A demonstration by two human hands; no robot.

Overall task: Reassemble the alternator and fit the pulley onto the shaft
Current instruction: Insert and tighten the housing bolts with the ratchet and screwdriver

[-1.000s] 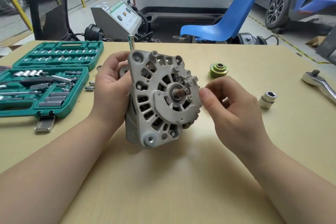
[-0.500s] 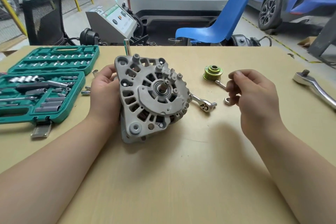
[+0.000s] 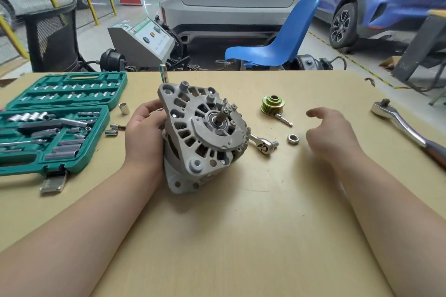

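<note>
Right hand (image 3: 330,132) now empty, loosened; left hand (image 3: 144,132) gripping alternator (image 3: 202,137).

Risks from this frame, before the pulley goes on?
1. The alternator stands tilted on the table, steadied only by the left hand; a loosened grip could let it tip or roll.
2. The nut lies loose right beside the right hand, which hangs open over the table; a careless sweep may knock it away.
3. The bare shaft sticks out unprotected; a misaligned pulley could perhaps mar its end.
</note>
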